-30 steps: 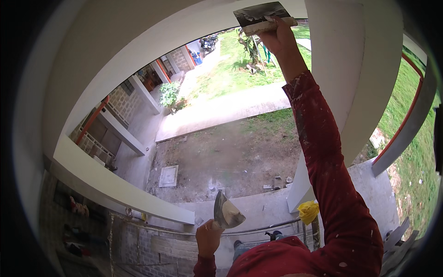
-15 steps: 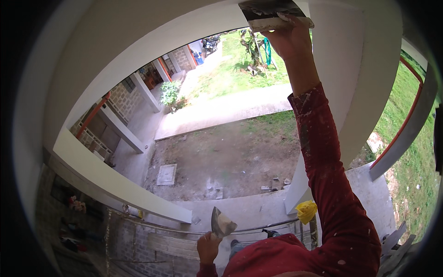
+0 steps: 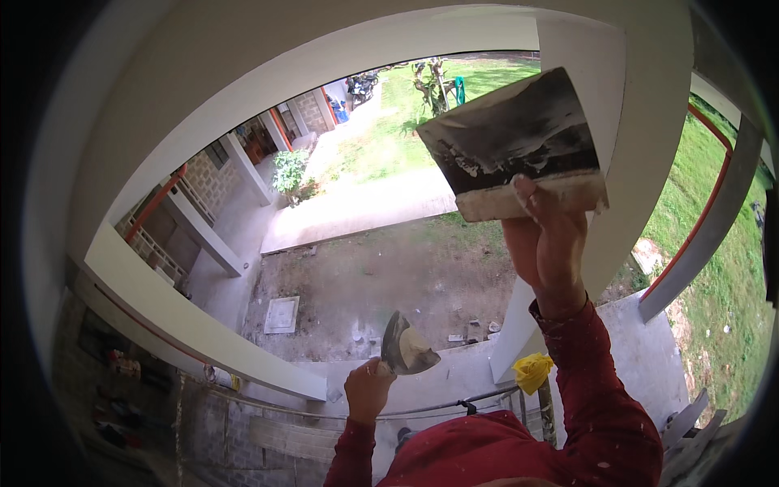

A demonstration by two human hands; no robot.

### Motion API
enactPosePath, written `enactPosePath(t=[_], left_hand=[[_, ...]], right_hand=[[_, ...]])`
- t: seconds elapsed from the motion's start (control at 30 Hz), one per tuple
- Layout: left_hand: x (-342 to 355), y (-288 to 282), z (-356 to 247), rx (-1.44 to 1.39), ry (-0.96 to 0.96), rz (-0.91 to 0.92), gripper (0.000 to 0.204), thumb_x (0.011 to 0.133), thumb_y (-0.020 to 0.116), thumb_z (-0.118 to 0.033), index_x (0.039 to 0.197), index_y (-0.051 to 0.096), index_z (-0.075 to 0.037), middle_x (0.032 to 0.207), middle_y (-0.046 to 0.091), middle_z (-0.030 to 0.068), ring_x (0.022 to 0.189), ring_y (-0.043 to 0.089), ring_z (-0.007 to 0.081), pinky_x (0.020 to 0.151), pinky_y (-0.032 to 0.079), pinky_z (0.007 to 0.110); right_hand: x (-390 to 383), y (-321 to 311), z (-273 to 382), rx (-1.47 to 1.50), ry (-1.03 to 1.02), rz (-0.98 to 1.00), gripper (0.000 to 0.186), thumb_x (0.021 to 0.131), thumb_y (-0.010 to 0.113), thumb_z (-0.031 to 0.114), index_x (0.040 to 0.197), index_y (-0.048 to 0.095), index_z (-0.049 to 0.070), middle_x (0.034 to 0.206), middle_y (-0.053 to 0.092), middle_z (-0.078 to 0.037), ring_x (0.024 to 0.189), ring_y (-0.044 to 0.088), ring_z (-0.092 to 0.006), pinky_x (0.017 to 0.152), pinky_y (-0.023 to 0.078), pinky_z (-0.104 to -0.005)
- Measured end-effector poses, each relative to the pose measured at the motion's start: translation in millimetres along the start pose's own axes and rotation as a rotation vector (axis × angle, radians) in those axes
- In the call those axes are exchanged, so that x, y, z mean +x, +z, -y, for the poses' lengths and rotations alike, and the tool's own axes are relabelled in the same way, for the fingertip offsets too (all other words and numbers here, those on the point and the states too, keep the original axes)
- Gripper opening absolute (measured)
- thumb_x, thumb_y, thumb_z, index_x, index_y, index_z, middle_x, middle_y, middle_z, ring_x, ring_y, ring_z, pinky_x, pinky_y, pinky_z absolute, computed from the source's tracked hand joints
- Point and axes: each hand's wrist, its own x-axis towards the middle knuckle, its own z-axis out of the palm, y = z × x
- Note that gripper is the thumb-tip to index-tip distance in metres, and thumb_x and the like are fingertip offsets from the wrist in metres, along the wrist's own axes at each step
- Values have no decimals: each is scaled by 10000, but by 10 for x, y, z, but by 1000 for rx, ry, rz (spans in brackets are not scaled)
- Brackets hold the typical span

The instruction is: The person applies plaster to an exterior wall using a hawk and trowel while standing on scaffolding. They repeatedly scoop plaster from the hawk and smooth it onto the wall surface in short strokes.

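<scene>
My right hand, raised at the upper right, is closed on the pale handle edge of a wide plastering blade. Its thumb lies on the near face, which is dark and smeared with wet-looking grey-white filler. Lower and to the left, my left hand grips a putty knife by its handle. A lump of cream-coloured filler sits on that knife's blade. The two tools are apart from each other. White specks mark my red sleeve.
A pale column and overhead beam frame the yard. A yellow bag or cloth is tied to a scaffold post below. Scaffold rails cross near my body. Planks lie at the lower right.
My right hand has come down from the overhead beam with the wide blade, whose face now shows fully. My left hand has risen slightly with the putty knife.
</scene>
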Motion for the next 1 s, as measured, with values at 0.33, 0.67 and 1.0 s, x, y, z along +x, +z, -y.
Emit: enactPosePath(t=[0.33,0.67,1.0], left_hand=[[590,-538,-597,44,115,-124,258,815,844,-218,1002,744,-71,829,735,182,810,724,410,700,548,460],[323,-701,-354,-126,87,-176,250,799,866,-152,962,721,-28,834,744,171,776,741,365,695,553,410],[-634,-394,302,8,-68,-9,313,826,858,-219,1031,751,-8,885,757,207,852,741,421,729,557,472]], right_hand=[[-1299,-746,-737,-1128,-147,886,721,876,784,88,1552,556,190,1615,495,-89,1516,440,-319,1272,282,-591],[309,-1510,-1216,-356,434,-301,293,945,691,-25,1229,622,-52,1167,690,-144,1073,709,-211,927,591,-386],[2715,-1113,-1205,573,41,-273,401,1056,622,138,1386,497,-53,1355,602,-176,1246,624,-313,1104,530,-479]])
